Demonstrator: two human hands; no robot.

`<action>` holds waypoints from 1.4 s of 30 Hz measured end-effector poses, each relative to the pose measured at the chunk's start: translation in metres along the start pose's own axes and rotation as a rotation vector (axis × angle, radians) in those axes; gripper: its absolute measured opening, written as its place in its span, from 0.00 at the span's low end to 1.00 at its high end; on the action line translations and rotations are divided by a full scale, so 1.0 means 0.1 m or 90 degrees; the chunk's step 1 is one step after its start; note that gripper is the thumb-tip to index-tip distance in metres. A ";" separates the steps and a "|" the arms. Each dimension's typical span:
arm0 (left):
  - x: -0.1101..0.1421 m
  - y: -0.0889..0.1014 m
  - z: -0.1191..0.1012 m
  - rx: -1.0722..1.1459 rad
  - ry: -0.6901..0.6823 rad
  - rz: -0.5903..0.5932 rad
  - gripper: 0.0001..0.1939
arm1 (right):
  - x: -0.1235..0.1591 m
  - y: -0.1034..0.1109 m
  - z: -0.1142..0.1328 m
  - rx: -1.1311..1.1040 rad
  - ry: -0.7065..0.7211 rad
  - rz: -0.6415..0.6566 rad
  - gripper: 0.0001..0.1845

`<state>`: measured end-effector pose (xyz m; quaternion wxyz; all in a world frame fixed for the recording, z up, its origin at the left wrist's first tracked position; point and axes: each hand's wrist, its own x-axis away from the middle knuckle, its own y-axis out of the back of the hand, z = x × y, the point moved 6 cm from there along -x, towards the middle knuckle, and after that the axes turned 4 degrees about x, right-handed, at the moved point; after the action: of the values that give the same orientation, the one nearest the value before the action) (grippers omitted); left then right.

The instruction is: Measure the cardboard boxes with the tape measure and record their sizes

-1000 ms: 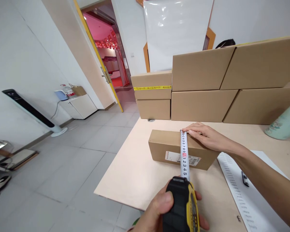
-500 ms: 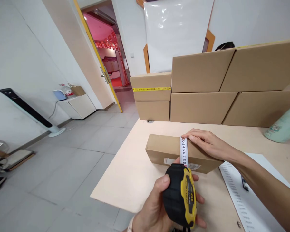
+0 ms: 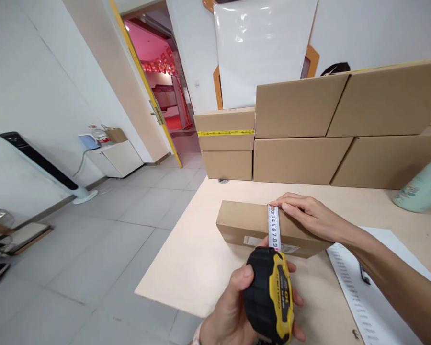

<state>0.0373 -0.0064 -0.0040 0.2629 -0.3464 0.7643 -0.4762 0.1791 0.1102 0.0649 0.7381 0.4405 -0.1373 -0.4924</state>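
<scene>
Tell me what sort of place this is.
Probably an office or workroom: large cardboard boxes stand stacked on a pale table, paper lies on it too, and the left hand holds a tape measure.

Box label (image 3: pixel 252 241) partly hidden by tape measure (image 3: pixel 267 294), green bottle (image 3: pixel 420 186) cropped at right, marks (image 3: pixel 356 302) on paper (image 3: pixel 375 314) (unreadably small)

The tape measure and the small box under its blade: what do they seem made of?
Tape measure: probably plastic, perhaps rubber-covered, matte black and yellow, judging by its moulded case. Its blade: likely thin metal, coated pale, since it lies straight, but plastic is possible. Small box: apparently cardboard, matte brown, with crisp folded edges.
</scene>
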 end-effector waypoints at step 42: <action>-0.03 -0.02 0.00 0.026 -0.011 0.008 0.41 | -0.02 0.00 -0.03 -0.009 -0.016 0.010 0.23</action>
<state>0.0396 -0.0051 -0.0023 0.2794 -0.3402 0.7544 -0.4869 0.1798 0.1129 0.0636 0.7433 0.4279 -0.1462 -0.4930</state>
